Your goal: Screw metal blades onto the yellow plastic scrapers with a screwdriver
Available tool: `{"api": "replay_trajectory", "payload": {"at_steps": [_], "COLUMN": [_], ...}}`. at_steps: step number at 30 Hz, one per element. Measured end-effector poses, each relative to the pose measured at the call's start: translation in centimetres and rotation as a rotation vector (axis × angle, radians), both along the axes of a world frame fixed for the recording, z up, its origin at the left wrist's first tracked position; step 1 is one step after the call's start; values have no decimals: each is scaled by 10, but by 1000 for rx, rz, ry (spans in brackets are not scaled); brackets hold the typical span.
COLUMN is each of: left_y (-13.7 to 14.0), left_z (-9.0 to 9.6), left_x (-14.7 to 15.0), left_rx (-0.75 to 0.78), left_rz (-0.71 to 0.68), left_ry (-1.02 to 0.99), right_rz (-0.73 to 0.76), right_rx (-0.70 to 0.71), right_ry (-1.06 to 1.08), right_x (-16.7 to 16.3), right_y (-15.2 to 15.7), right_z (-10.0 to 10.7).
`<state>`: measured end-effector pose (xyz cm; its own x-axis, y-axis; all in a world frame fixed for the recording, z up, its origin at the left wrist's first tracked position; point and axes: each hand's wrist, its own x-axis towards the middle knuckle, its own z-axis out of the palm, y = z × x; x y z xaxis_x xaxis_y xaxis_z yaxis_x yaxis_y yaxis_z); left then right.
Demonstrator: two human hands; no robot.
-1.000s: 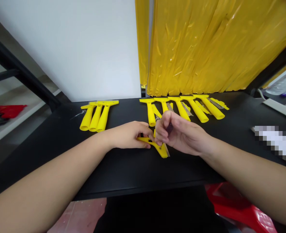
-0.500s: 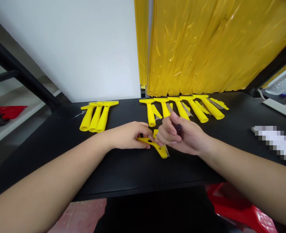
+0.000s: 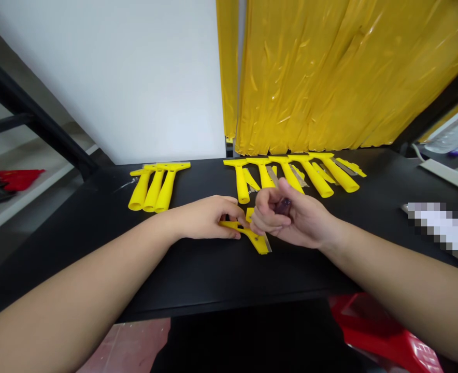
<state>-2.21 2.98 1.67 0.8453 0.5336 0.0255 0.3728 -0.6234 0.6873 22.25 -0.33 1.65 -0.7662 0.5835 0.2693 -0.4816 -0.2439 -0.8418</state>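
My left hand (image 3: 211, 217) is closed around the handle of a yellow scraper (image 3: 257, 241), pressing it down on the black table. The scraper's head points right, and a thin metal blade (image 3: 268, 242) sticks out along its edge. A small screw shows on the head. Above that head, my right hand (image 3: 306, 220) is wrapped round the dark, see-through handle of a screwdriver (image 3: 283, 206). Its shaft and tip are hidden behind my fingers, so I cannot tell whether it touches a screw.
Several yellow scraper handles (image 3: 242, 184) stand in a row at the back right, with loose yellow plates and blades (image 3: 299, 176) between them. Three more handles (image 3: 167, 189) lie together at the left. A partly blurred-out object (image 3: 442, 228) lies at the table's right side.
The fingers and thumb of my right hand have shifted slightly around the screwdriver handle, which has turned a little. My left hand and the scraper stay in place.
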Motion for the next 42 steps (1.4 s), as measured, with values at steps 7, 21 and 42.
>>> {"api": "replay_trajectory", "payload": {"at_steps": [7,21,42], "left_y": [0,-3,27], "left_z": [0,10,30], "left_x": [0,-5,-55], "left_rx": [5,12,-80], "left_rz": [-10,23,494], "left_ry": [3,118,146], "right_rz": [-55,-200,-293], "right_rx": [-6,-40,26], "right_ry": [14,87,51], "right_x": [1,11,19], "right_y": [0,9,23], "right_z": [-1,8,7]}}
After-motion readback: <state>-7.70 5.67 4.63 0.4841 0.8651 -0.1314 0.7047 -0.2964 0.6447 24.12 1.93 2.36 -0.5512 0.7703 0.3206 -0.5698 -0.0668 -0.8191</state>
